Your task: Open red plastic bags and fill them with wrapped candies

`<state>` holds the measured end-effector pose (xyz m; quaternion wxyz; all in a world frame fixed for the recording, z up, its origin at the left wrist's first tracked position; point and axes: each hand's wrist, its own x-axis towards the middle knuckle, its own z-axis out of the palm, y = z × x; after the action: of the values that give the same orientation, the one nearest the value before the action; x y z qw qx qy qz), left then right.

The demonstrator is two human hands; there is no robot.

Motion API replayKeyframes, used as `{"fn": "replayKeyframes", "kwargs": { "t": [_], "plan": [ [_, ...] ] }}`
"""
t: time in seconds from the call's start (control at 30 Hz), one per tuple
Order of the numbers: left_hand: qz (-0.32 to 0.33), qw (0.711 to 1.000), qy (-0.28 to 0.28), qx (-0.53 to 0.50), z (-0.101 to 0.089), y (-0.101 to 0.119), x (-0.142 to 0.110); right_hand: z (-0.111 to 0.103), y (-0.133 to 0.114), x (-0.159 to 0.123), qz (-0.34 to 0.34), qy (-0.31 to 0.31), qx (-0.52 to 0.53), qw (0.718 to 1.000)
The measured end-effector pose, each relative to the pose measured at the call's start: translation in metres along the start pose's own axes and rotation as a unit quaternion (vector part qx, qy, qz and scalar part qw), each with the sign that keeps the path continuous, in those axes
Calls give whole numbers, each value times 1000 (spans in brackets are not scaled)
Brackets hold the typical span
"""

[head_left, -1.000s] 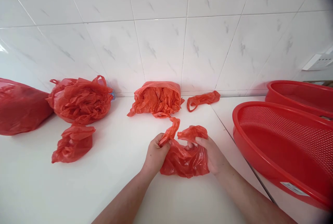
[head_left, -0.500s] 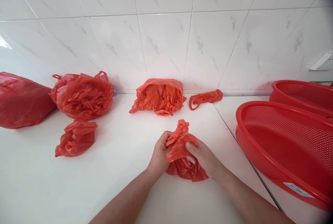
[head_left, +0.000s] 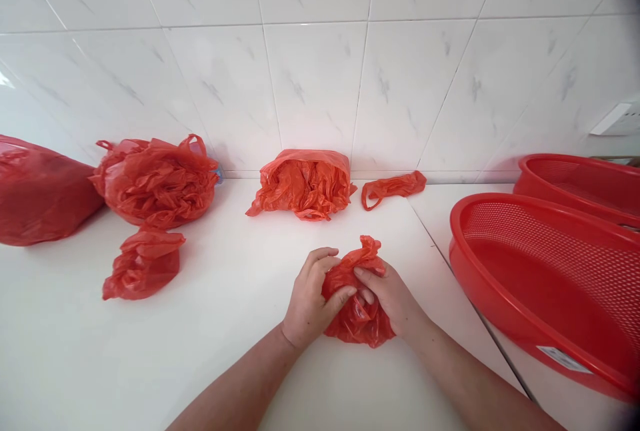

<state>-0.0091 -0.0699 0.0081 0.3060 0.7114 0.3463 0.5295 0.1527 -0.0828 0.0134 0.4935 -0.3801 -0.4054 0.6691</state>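
A crumpled red plastic bag (head_left: 361, 327) is between my two hands above the white table, its twisted top pointing up. My right hand (head_left: 397, 297) pinches it from the right, thumb on the front and some fingertips tucked into its folds. From the left, my left hand (head_left: 313, 297) curls loosely round it, thumb across the front and fingers over its upper left edge. Part of the bag is hidden by both hands. Just beyond lies a folded red bag stuffed with crumpled bags (head_left: 305, 184), and right of that a narrow twisted red bag (head_left: 395, 186).
On the left are a large full red bag (head_left: 43, 194), a red bag heaped with crumpled bags (head_left: 157, 181) and a smaller bunched bag (head_left: 143, 264). Two red mesh baskets (head_left: 530, 311) stand on the right, past a seam in the table. A tiled wall (head_left: 315, 84) rises behind.
My left hand has loosened and shifted its fingers on the bag, its thumb now across the front. The bag's twisted top has tilted to the right.
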Motion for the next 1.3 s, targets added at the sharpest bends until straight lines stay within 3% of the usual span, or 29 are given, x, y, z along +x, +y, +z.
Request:
{"fn": "replayKeyframes", "kwargs": {
  "t": [0.37, 0.67, 0.9, 1.1, 1.2, 1.3],
  "plan": [
    [-41, 999, -4, 9, -2, -1, 4, -14, -10, -7, 18, -113, 76, 990],
    [-64, 997, -20, 48, -1, -4, 2, -15, -16, -6, 1, -103, -40, 994],
    [-124, 988, -53, 81, -1, -5, 0, -5, -21, -8, -5, -24, -191, 981],
    [-67, 984, -73, 145, 1, -3, -1, -3, -15, -6, -58, 97, -406, 907],
    [-30, 983, -79, 160, 2, -4, -2, -4, -9, -3, -56, 126, -423, 896],
    [11, 982, -90, 166, 3, -5, -3, -6, -7, -2, -69, 132, -401, 904]
  ]
}}
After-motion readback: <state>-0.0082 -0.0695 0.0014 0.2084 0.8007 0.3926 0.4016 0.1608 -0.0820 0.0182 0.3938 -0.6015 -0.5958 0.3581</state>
